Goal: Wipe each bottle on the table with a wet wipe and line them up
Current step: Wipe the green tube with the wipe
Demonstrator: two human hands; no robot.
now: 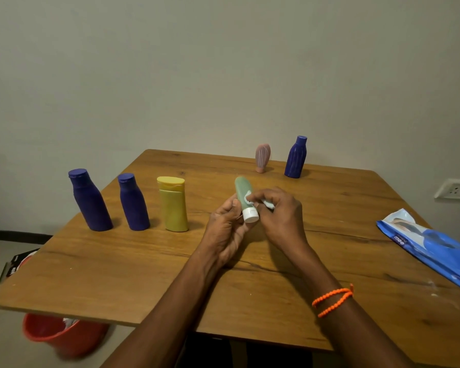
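The left hand is closed around the lower end of a green tube, thumb and fingers gripping it just above its white cap, which points toward the person. The right hand pinches a white wet wipe and presses it against the tube's side from 3 o'clock. Both are held above the middle of the wooden tabletop. At 9 o'clock of the hands three bottles stand upright in a row: yellow bottle, small blue bottle, large blue bottle. At 1 o'clock, near the far edge, stand a pink bottle and a ribbed blue bottle. A blue wipes pack lies at 3 o'clock.
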